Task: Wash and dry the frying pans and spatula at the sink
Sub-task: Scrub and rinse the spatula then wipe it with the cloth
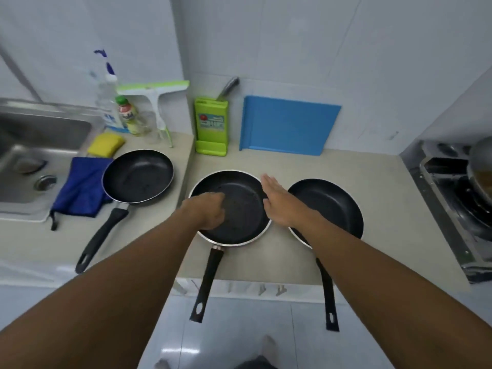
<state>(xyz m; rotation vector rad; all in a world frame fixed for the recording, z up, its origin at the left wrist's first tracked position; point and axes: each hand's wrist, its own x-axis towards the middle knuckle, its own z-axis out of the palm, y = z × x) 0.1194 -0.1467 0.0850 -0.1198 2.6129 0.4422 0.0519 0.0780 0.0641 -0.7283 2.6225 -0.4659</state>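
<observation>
Three black frying pans lie on the beige counter. The left pan [138, 175] sits beside the steel sink [40, 134], partly on a blue cloth [80, 187]. Over the middle pan [241, 203] hovers my left hand [207, 209], fingers curled with nothing in them. My right hand [277, 203] is flat with straight fingers, between the middle pan's right rim and the right pan [330, 206]. A yellow sponge [106, 143] lies by the sink. No spatula is visible.
Behind the left pan stand a spray bottle [107, 102], a dish soap bottle [127, 115] and a squeegee [157, 102]. A green knife block [211, 126] and blue cutting board [287, 126] lean at the wall. A gas stove [452, 198] with a pot is at the right.
</observation>
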